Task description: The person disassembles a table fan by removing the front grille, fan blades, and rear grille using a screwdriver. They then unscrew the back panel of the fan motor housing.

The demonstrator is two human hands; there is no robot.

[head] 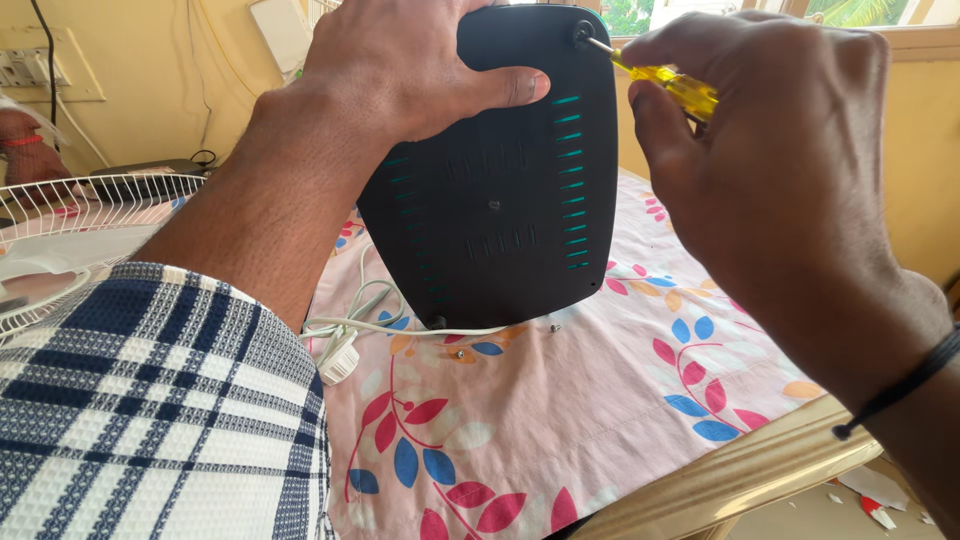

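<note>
Gripping the top edge of a black vented base plate, the left hand holds it upright over the floral cloth; the right hand closes on a yellow screwdriver at its corner screw.

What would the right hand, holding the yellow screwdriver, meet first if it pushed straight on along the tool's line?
The right hand points its yellow screwdriver at the black base's top corner; the tip already seems seated in the screw hole there.
</note>
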